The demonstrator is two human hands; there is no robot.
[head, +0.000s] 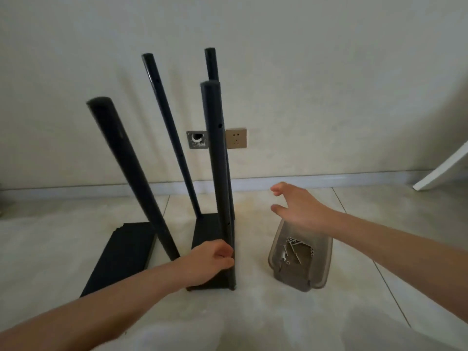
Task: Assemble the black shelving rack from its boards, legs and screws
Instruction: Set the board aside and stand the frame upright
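A plain off-white wall (304, 72) is seen across the back, met at its foot by a pale grey skirting board (329, 179). Low on the wall, a beige socket plate (236, 138) is set near an uncovered wall box (197, 139) with its cavity exposed. The floor (379, 287) is laid with large glossy cream tiles, divided by thin grout lines. A slanted white furniture leg (440, 171) is seen at the right edge. The light is dim and even.

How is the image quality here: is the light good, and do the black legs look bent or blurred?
Head view: dim, flat indoor light with soft shadows and no glare; the wide lens makes the black legs splay outward; the screws in the grey tray are small and soft; both hands, left and right, look slightly blurred.
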